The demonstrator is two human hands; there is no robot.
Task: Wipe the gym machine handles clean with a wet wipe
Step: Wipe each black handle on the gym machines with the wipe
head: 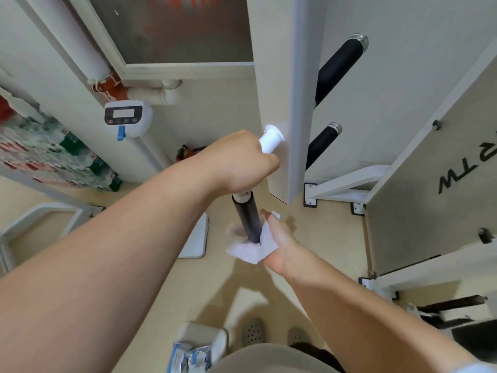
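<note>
A handle bar juts from the white machine post (279, 103) toward me. Its white upper section is gripped by my left hand (236, 162). Below that fist the bar continues as a black foam grip (247, 216). My right hand (279, 238) presses a white wet wipe (255, 249) around the lower end of this grip, fingers partly curled and blurred on the far side. Two more black handles (337, 68) (321, 144) stick out behind the post.
A wet wipe packet (188, 356) lies on a small white stand near my feet. A white floor scale (196, 238) sits left of the bar. A grey panel (435, 189) of the machine stands at right, with white frame legs bolted to the beige floor.
</note>
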